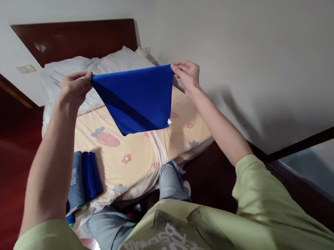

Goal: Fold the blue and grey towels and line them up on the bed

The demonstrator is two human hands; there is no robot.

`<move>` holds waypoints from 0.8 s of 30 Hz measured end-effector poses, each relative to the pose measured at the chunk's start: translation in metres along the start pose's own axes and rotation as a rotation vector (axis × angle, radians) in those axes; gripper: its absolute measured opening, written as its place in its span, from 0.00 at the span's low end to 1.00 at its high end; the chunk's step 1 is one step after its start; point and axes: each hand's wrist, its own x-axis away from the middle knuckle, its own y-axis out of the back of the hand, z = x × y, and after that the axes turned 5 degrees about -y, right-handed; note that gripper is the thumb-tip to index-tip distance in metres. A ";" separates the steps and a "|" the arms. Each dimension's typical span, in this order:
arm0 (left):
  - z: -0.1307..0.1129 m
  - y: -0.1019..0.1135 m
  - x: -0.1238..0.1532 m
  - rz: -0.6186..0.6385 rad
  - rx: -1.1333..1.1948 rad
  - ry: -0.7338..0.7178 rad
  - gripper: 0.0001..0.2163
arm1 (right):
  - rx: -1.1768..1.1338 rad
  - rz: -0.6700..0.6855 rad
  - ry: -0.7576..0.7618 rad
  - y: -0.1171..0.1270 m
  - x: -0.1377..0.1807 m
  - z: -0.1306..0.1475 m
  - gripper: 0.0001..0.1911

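Observation:
A blue cloth hangs stretched between my hands, its top edge straight and a small white tag near its lower right corner. My left hand pinches the upper left corner. At the upper right corner, the fingers of my right hand are closed on the same cloth. Below and behind it lies the bed with a pale yellow sheet printed with carrots and flowers. Folded blue cloths and a grey-blue towel rest on the bed's near left corner.
White pillows lie at the far end, against a dark wooden headboard. A bare wall stands close on the right. Dark reddish floor shows on the left, and my legs touch or nearly touch the bed's near edge.

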 end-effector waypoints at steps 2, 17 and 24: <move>-0.011 -0.005 0.010 0.026 0.027 0.030 0.04 | 0.016 0.003 -0.015 0.006 0.003 0.006 0.28; -0.018 -0.022 0.042 0.030 -0.578 -0.382 0.14 | 0.075 0.001 -0.087 0.031 0.035 0.052 0.26; -0.023 -0.027 0.055 0.103 -0.680 -0.359 0.12 | 0.078 -0.005 -0.103 0.037 0.048 0.044 0.25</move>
